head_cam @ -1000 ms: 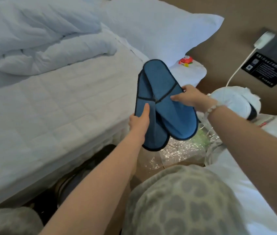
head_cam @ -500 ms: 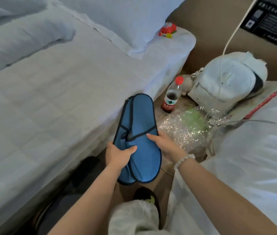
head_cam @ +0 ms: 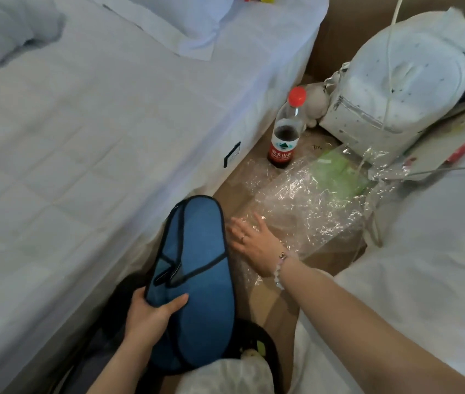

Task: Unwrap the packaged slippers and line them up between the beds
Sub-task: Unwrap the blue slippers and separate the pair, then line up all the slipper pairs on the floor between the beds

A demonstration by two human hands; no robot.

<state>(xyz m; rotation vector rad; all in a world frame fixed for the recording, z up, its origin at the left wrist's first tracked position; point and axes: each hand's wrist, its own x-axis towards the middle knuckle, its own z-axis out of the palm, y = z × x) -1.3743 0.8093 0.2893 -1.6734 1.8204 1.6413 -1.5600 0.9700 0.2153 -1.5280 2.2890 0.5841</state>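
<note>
— What is on the far left?

— The left bed (head_cam: 83, 137), with its mattress edge dropping to the floor. Just beside that edge the left hand (head_cam: 151, 317) grips the blue slippers (head_cam: 197, 280) at the heel end, thumb on top and fingers curled beneath. The pair is out of its wrapping, stacked one on the other and held above the floor, not yet set down.

— Why hold them that way?

— I judge that one hand carries both so the other is free. The right hand (head_cam: 254, 243) lies open, fingers spread flat on the clear wrapper (head_cam: 311, 211), probably to push it aside.

— Is there room to line them up?

— Not much. The floor (head_cam: 271, 305) between the beds is a narrow strip, and the wrapper covers a good part of it. A red-capped bottle (head_cam: 284, 137) stands further up by the left bed. A white backpack (head_cam: 402, 89) sits beyond it, and the right bed (head_cam: 424, 280) closes the other side. Something dark lies under the slippers; I cannot tell what.
</note>
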